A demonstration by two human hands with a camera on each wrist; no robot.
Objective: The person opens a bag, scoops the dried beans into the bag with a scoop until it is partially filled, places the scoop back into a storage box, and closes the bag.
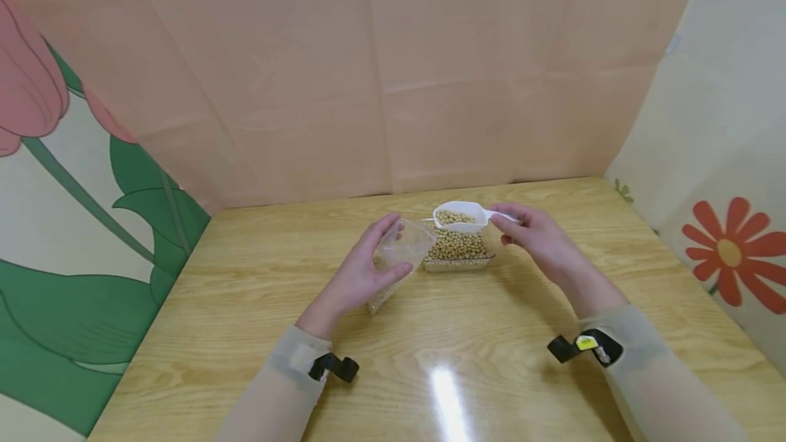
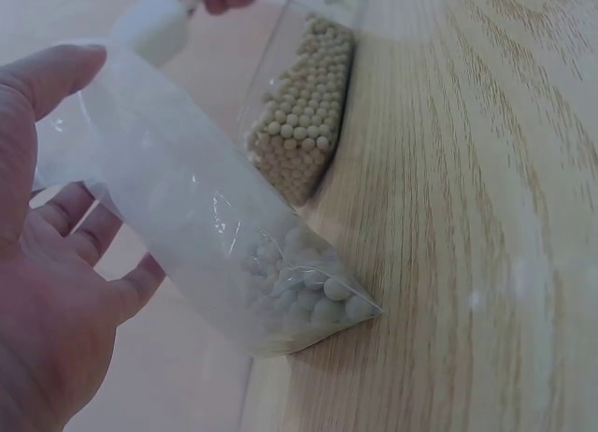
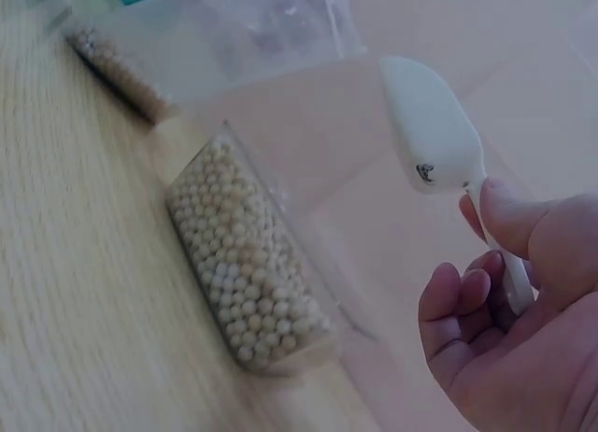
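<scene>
My left hand (image 1: 361, 273) holds a clear plastic bag (image 2: 187, 189) near its mouth, thumb on one side and fingers on the other. Round beige beans (image 2: 313, 287), like soybeans, lie in the bag's bottom corner, which is down at the table. My right hand (image 1: 546, 244) pinches the handle of a white scoop (image 3: 432, 123). Inside the scoop sits a heap of the same beans (image 1: 453, 217). The scoop is raised over a clear rectangular container (image 1: 457, 266) of beans, its front end towards the bag's open mouth.
The container stands on a wood-grain table (image 1: 258, 333), just right of the bag. Behind the table hangs a pink sheet (image 1: 295, 87). Flower-patterned panels border the left and right sides. Both wrists carry black camera mounts (image 1: 334, 367).
</scene>
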